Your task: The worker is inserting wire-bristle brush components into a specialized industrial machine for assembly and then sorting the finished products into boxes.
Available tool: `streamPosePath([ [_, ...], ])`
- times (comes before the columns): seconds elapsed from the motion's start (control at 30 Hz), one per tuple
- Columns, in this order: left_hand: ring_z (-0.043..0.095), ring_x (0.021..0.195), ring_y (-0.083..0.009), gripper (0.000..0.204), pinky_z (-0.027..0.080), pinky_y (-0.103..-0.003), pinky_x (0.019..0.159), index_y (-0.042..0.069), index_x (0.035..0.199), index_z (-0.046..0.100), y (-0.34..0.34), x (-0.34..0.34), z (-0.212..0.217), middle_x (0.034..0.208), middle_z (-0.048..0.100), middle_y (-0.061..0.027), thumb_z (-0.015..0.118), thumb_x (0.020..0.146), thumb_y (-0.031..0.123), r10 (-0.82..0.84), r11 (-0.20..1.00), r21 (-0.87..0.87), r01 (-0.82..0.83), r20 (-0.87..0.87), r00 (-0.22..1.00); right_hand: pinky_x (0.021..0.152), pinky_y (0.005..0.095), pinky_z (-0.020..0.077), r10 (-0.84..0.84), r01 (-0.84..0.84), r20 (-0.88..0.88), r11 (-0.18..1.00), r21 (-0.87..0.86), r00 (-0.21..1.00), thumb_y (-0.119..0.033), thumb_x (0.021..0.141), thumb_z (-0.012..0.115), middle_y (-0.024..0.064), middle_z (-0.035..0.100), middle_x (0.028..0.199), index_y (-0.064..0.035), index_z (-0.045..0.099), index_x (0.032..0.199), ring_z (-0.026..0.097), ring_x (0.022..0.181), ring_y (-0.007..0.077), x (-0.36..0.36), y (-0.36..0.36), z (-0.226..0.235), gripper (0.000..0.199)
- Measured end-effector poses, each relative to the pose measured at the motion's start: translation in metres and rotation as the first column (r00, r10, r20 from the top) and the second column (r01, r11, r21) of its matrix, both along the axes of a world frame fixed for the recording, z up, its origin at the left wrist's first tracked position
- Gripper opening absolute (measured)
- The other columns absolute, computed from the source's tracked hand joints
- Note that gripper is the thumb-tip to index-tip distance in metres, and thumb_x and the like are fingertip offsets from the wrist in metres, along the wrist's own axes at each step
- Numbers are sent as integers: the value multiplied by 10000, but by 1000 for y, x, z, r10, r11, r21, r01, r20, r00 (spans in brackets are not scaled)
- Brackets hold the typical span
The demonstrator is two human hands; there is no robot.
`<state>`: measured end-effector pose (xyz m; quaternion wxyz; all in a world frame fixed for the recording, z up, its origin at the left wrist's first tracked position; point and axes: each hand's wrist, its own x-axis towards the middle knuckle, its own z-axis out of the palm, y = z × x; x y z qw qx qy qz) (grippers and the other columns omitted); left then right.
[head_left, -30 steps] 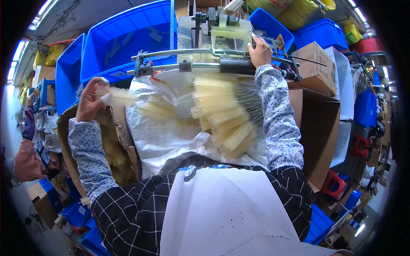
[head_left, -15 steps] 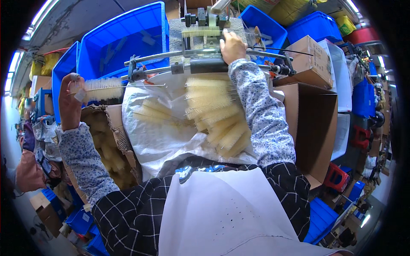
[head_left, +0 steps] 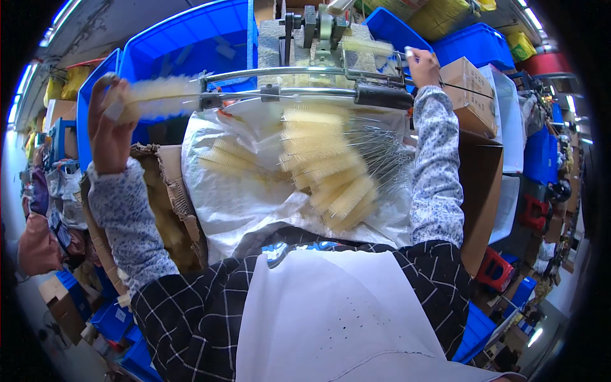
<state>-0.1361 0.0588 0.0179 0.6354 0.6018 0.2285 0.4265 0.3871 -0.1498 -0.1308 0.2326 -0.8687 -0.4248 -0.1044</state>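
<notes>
Two hands are at work. The left hand, towards 10 o'clock, holds one brush by its bristles, blurred and lying roughly level, its wire reaching towards 12. The right hand, between 1 and 2 o'clock, has its fingers drawn in narrow beside the frame of the one machine at 12; whether it pinches anything, I cannot tell. A second brush sits on the machine, just left of that hand.

Two metal rails cross below. On the white sheet lie two groups: one large pile near the centre (too overlapped to count), its wires towards 2 o'clock, and one smaller bunch at 10. One torn box of brushes stands at 9, another box at 3.
</notes>
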Motion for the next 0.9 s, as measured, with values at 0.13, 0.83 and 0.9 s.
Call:
streamPosePath([
  [0.13,510,716,-84,443,417,-179,508,61,1144,402,-17,40,-3,1015,498,-58,579,768,212,-133,991,20,133,-26,991,921,359,307,72,54,326,930,-363,943,-317,838,425,31,582,985,-242,576,1030,487,979,271,2,-7,2,256],
  [0.83,551,859,-194,588,473,-299,766,52,1164,291,-89,128,-57,1048,428,-115,661,709,97,-319,880,300,369,-204,925,798,267,419,646,-601,-695,703,381,316,-158,823,538,43,549,962,-54,483,1106,503,922,143,-172,2,74,307],
  [0.9,515,929,-180,604,426,-310,813,50,1162,342,-60,90,-83,1002,474,-100,678,660,65,-280,792,224,568,-694,664,722,305,420,449,-434,-253,893,114,857,-151,798,538,46,557,873,-120,542,1038,516,823,187,-119,2,36,242],
])
